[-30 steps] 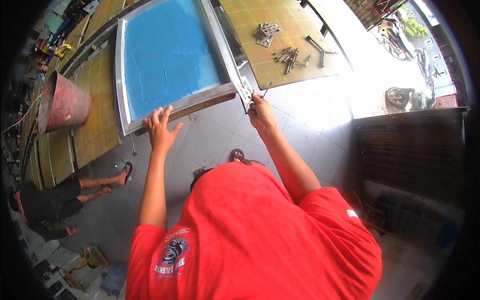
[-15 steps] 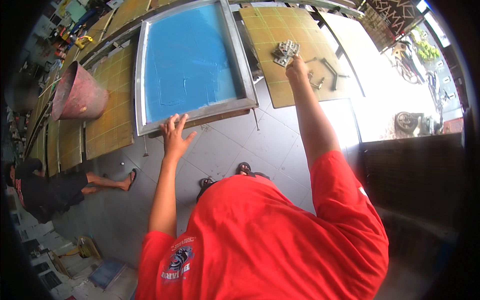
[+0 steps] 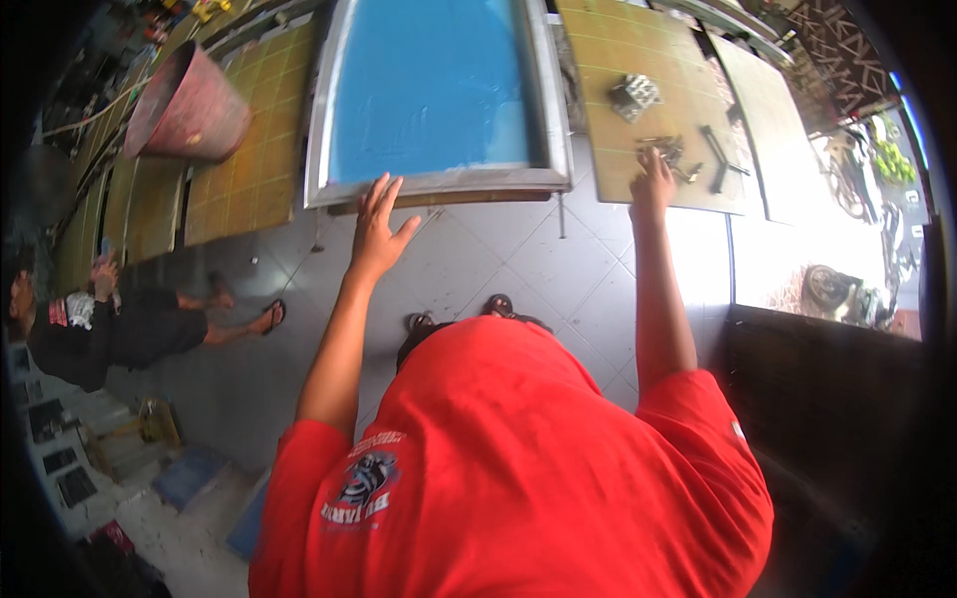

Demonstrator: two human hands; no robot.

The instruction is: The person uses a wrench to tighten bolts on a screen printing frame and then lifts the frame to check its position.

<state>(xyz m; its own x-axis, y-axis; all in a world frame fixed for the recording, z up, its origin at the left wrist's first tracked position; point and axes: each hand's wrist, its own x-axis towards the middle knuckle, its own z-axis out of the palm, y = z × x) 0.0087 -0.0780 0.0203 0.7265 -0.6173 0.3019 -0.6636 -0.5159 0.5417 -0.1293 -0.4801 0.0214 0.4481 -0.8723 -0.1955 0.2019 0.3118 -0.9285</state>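
Observation:
A screen-printing frame (image 3: 439,183) with a silver-grey border and blue mesh (image 3: 429,90) lies in front of me. My left hand (image 3: 382,231) is open at its near edge, fingers spread and fingertips on or close to the border. Over a yellowish board (image 3: 610,149) to the right, my right hand (image 3: 653,185) has its fingers drawn together at several small metal parts (image 3: 682,159), perhaps bolts. What they grip is too small to make out. A grey metal block (image 3: 635,97) sits beyond that hand, and a dark angled metal tool (image 3: 720,159) lies beside it.
A stained reddish bucket (image 3: 194,110) stands on the gridded boards (image 3: 239,189) at left. Below them, a person in dark clothes (image 3: 100,324) is near the floor. A thin rod (image 3: 561,214) hangs under the frame's right corner. A dark panel (image 3: 807,369) is at right.
My right hand has left the metal block and come nearer to me, onto the small metal parts. The left hand stays by the frame's edge. My view has shifted, and the person at left has moved.

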